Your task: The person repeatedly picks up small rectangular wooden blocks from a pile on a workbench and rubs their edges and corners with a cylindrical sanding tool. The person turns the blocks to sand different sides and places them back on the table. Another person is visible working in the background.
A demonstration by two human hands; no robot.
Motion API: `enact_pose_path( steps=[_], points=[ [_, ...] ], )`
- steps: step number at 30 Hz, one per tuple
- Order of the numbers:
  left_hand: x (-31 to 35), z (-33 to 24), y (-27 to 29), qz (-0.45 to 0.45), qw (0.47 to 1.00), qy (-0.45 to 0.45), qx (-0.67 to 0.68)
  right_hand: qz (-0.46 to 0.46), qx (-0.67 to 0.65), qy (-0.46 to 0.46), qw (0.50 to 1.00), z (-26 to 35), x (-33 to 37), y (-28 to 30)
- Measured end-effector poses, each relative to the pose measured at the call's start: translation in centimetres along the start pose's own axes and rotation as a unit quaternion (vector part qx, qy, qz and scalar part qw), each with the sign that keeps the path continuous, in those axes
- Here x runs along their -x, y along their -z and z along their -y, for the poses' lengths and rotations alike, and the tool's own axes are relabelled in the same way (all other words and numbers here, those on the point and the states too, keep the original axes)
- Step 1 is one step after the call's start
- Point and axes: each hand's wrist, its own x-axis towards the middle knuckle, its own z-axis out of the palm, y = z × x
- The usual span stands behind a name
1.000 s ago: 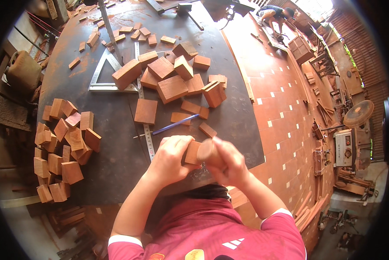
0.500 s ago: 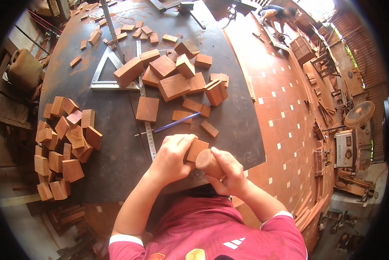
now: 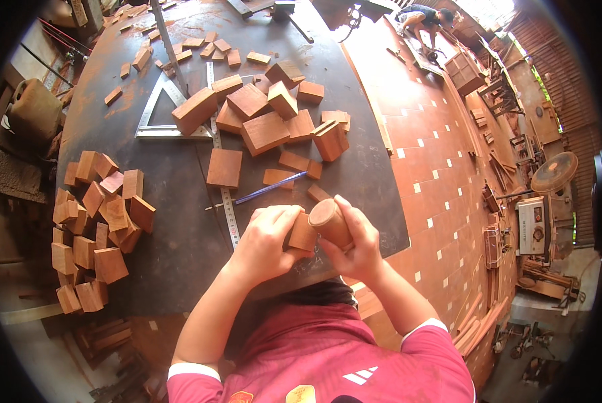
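My left hand [image 3: 264,240] is closed around a squarish reddish-brown wooden block [image 3: 304,235] near the front edge of the dark table. In my right hand [image 3: 361,247] is a short round wooden cylinder [image 3: 332,221], its flat end tilted up. The cylinder is right beside the block; whether they touch I cannot tell. Just beyond my hands lie a blue pen [image 3: 267,189], a steel ruler [image 3: 230,218] and a single wooden block [image 3: 224,168]. Farther off, a loose heap of wooden blocks [image 3: 264,133] partly covers a metal triangle square [image 3: 146,121].
More blocks [image 3: 110,211] are piled at the table's left edge. Small offcuts [image 3: 140,57] and sawdust lie at the far left of the dark table [image 3: 173,269]. To the right is a tiled floor [image 3: 435,201], with a machine [image 3: 534,228] beyond. A person [image 3: 425,23] works at the far right.
My right hand has raised the cylinder slightly and moved it away from me, its end turning further upward. My left hand still holds the block, in nearly the same place.
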Motion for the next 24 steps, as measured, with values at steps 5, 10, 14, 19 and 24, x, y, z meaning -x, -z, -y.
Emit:
enact_pose_path(
  steps=[5, 10, 14, 19, 24],
  points=[
    [0.4, 0.7, -0.4, -0.008, 1.0, -0.008, -0.028, 0.039, -0.02, 0.038, 0.998, 1.4, 2.9, 0.0],
    [0.0, -0.1, 0.1, 0.003, 1.0, 0.001, -0.001, -0.015, -0.016, -0.003, 1.0, 0.0, 1.4, -0.6],
    [0.3, 0.7, -0.4, -0.006, 1.0, -0.011, -0.024, 0.024, -0.005, 0.045, 0.999, 1.6, 2.8, -0.2],
    [0.1, 0.1, -0.2, -0.006, 1.0, -0.002, -0.004, -0.007, -0.001, -0.019, 1.0, 0.2, 1.0, -0.1],
    [0.3, 0.6, -0.6, -0.01, 1.0, -0.009, -0.028, 0.026, 0.003, 0.049, 0.998, 1.6, 2.4, 0.2]
  ],
)
